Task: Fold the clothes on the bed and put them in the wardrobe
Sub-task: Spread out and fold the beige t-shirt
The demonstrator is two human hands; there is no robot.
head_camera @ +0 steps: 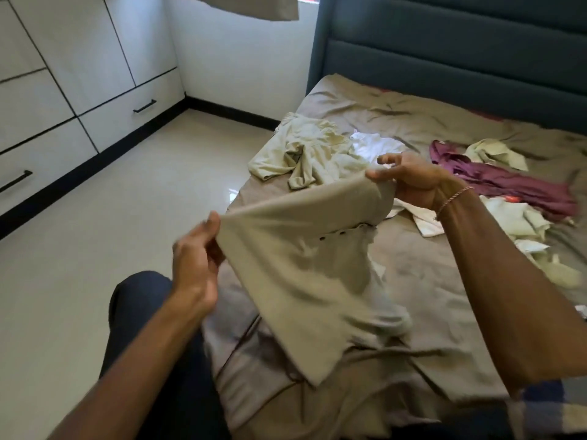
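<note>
Shirt (301, 265), beige w/ a short button placket, hangs off the bed (422, 281), stretched between both hands. The left grip (197, 258) is closed on a bunched corner at near left. The right grip (409, 182) pinches the opposite end at far right, w/ a couple of fingers spread loose above it. The held edge is taut and runs diagonally, low near-left to high far-right, so the left grip is the nearer and lower one. The rest of the shirt drops from that line towards the person, w/ the free hem low over the sheet near the knee; frame is blurred, so can't tell if the hem touches. Judgement: next move prob. needs the shirt laid flat on the open patch of sheet right under it, so the edge has to be levelled first, i.e. right end down or left end up. The bed is wrinkled taupe sheet, soft, so folds may not lie crisp. More unfolded clothes lie further off: a pale yellow piece (305, 154) far left, a white piece (378, 144) just beside it, a maroon piece (508, 182) and a pale heap (527, 227) at right. The wardrobe (79, 68) stands at left, across glossy floor (127, 201), doors & drawers closed, well apart from the shirt.
</note>
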